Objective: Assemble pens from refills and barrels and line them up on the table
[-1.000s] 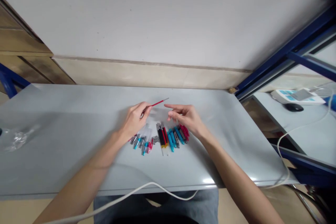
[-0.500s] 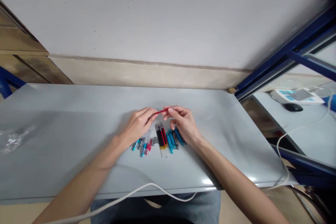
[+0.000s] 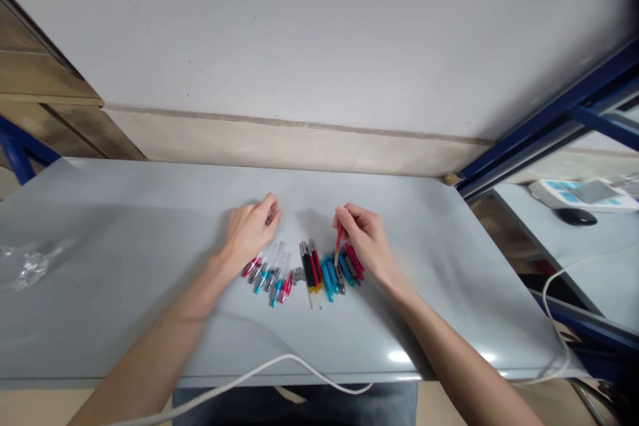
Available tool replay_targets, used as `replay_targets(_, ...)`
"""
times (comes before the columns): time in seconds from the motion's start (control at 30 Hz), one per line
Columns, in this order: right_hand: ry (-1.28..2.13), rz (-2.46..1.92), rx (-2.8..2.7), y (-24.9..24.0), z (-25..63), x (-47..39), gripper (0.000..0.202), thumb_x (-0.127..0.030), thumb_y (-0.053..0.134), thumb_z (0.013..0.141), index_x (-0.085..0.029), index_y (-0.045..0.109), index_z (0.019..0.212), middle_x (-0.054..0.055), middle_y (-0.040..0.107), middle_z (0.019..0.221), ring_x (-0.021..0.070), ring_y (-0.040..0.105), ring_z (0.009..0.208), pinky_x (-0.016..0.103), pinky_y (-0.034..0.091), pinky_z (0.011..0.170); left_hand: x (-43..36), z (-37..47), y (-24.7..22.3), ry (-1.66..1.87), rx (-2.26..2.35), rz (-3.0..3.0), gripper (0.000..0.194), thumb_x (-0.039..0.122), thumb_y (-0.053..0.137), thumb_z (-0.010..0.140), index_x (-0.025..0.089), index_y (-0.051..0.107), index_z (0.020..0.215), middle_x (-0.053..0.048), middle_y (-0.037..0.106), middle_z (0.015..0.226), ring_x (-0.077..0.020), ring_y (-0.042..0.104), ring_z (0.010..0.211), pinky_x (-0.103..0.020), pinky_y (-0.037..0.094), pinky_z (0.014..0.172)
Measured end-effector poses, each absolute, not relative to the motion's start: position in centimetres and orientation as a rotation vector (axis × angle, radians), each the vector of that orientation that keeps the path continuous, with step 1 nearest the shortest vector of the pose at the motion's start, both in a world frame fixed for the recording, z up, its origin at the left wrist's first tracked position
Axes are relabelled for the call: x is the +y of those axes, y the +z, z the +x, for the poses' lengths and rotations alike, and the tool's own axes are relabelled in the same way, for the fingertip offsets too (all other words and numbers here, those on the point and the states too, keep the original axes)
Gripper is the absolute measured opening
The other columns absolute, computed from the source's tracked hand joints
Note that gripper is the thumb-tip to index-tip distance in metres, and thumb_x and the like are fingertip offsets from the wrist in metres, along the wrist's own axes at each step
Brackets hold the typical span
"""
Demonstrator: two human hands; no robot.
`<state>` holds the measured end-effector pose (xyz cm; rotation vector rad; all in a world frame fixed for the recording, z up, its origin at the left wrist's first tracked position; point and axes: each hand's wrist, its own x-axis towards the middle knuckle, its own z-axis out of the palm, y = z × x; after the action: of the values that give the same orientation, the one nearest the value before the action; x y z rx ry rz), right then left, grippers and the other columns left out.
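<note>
My right hand [image 3: 367, 236] pinches a red pen refill [image 3: 339, 237], held steeply with its yellowish end low over the pen parts. To the left, my left hand [image 3: 248, 229] is closed above the table; something small and dark shows at its fingertips, too little to name. Beneath the left hand lie clear pen barrels [image 3: 273, 265] with pink, blue and dark ends. Black and red refills [image 3: 310, 266] lie side by side in the middle, beside small grey pieces [image 3: 298, 275]. Blue, dark and pink pen parts [image 3: 330, 274] lie near my right hand.
A crumpled clear plastic bag [image 3: 32, 269] lies at the left of the grey table [image 3: 150, 319]. A white cable [image 3: 287, 357] crosses the front edge. On the right, beyond a blue frame [image 3: 539, 126], are a black mouse [image 3: 576, 216] and a white device [image 3: 582, 192].
My hands have moved apart. The red refill, earlier stretched between both hands, is now in my right hand alone and tilted downward. More of the pen parts show.
</note>
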<state>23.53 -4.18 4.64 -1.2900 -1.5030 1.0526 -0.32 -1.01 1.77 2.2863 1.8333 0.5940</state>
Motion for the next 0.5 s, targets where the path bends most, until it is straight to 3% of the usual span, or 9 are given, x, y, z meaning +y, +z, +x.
replay_targets(0.27,1.090,-1.235,-1.687,4.7,22.5,-5.3,0.039,-0.043,0.049,0.103,-0.021,0.045,0.071,-0.005,0.039,0.063,0.0107,0.038,0.058,0.026,0.030,0.055,-0.6,-1.0,1.6,0.414,1.816,2.350,0.009,0.028,0.049,0.094,0.027,0.057,0.095,0.002,0.070,0.077,-0.0188,0.064,0.069,-0.028,0.029,0.059)
replay_targets(0.5,1.058,-1.224,-1.818,4.6,22.4,-5.6,0.038,-0.041,0.046,0.104,-0.021,0.045,0.072,-0.005,0.041,0.064,0.0111,0.038,0.059,0.027,0.030,0.058,-0.6,-1.0,1.5,0.391,1.804,2.410,0.009,0.028,0.049,0.093,0.027,0.057,0.096,0.002,0.071,0.080,-0.0195,0.065,0.071,-0.029,0.029,0.059)
